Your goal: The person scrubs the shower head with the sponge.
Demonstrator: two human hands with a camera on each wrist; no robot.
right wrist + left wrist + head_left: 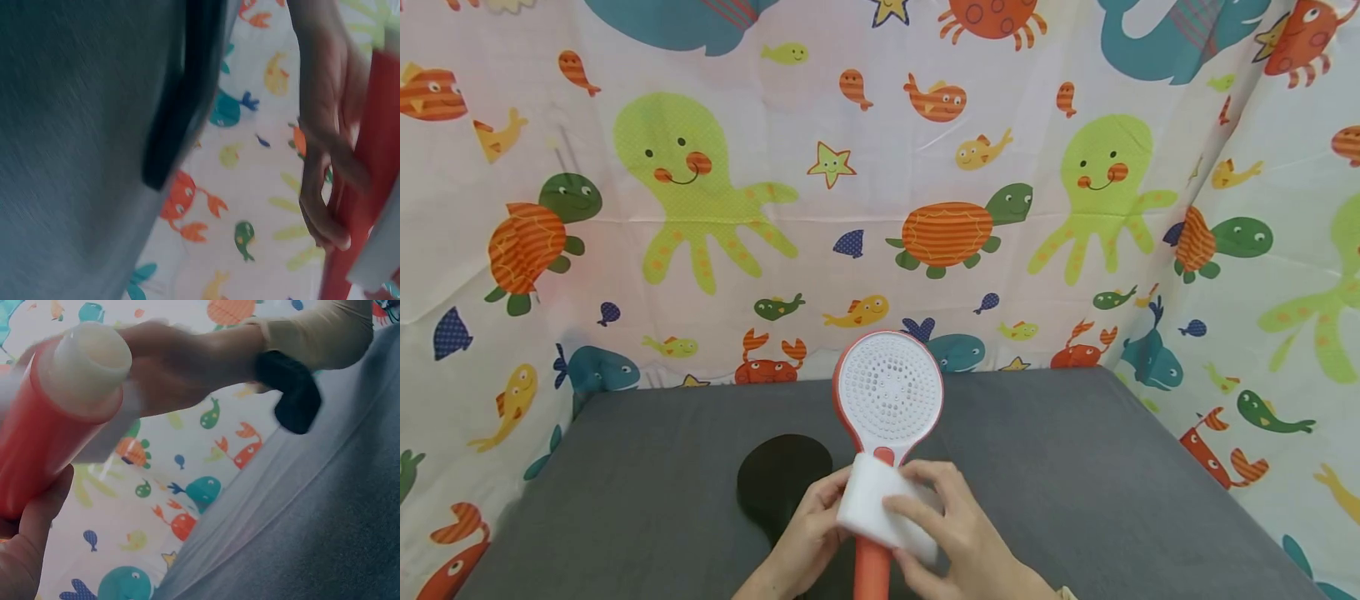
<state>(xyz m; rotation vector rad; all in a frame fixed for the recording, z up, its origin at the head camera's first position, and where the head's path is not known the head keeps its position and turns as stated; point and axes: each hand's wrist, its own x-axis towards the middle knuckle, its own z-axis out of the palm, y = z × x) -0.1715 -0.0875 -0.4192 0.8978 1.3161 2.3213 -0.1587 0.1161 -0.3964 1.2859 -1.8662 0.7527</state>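
Possibly the shower head [890, 390], upright above the grey worktop [1037, 450], could twist or drop if the left hand [808, 529], its fingers gripping the red handle [872, 572], loosens while the right hand [958, 529], its fingers grasping the white pad [867, 497] against it, pushes unevenly.

From the head I look forward and down across the tabletop [1045, 475]; my wrist views sit closer, tilted, sharing the red handle [47, 444]: frame left in the left, frame right in the right.
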